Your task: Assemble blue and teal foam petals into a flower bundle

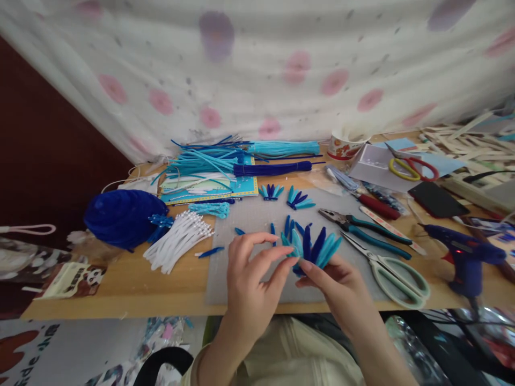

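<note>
My right hand (341, 284) pinches the base of a fan of pipe-cleaner petals (311, 246) in light and dark blue, held above the grey mat (249, 214). From the left, my left hand (255, 273) has its thumb and index finger pinched at the fan's light-blue petals; the exact contact is partly hidden. Two smaller finished fans, one on the left (271, 192) and one on the right (300, 199), lie farther back on the mat. Loose dark-blue petals, among them one petal (273, 234), lie behind my hands. Another blue piece (211, 252) rests at the mat's left edge.
Pliers (366, 228), green-handled scissors (398, 276) and a blue glue gun (466, 252) lie to the right. White pipe-cleaner pieces (175, 244) and a dark-blue coiled form (124, 217) stand left. Bundles of blue pipe cleaners (277, 169), a paper cup (344, 146) and red-and-yellow scissors (414, 167) sit behind.
</note>
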